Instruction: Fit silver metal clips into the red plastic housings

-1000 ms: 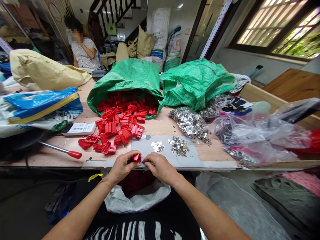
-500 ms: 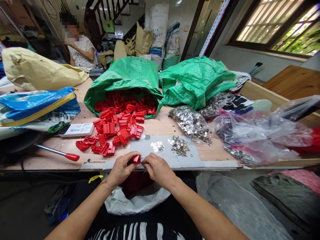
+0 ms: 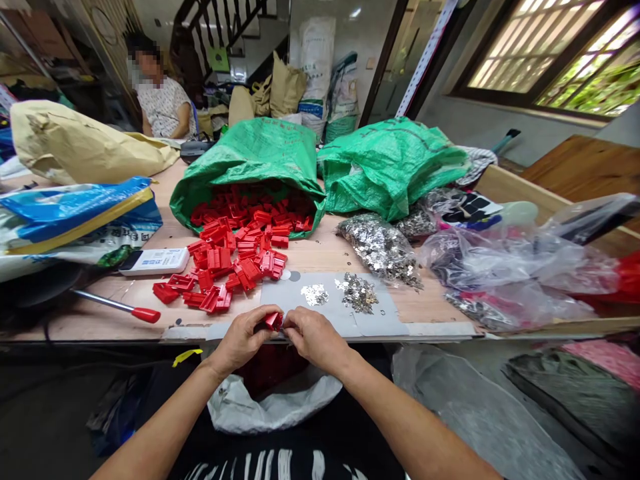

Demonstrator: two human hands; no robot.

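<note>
My left hand (image 3: 246, 337) is closed round a small red plastic part (image 3: 273, 321) at the table's near edge. My right hand (image 3: 311, 335) pinches against that same part from the right; whatever sits between its fingertips is too small to make out. Just beyond the hands lie two little heaps of small metal pieces (image 3: 359, 293) on a grey sheet (image 3: 295, 293). A pile of red plastic parts (image 3: 227, 263) spills from an open green sack (image 3: 255, 157) onto the table.
A second green sack (image 3: 390, 160), a heap of metal pieces (image 3: 380, 247) and clear plastic bags (image 3: 520, 267) lie to the right. At left are a white remote (image 3: 154, 261), a red-handled screwdriver (image 3: 120, 307) and a blue bag (image 3: 75, 213). Another person (image 3: 160, 100) sits far left. A white bag (image 3: 273, 400) hangs below the table edge.
Both hands stay together on the red part at the table edge, with only slight finger movement. The view shifted a little.
</note>
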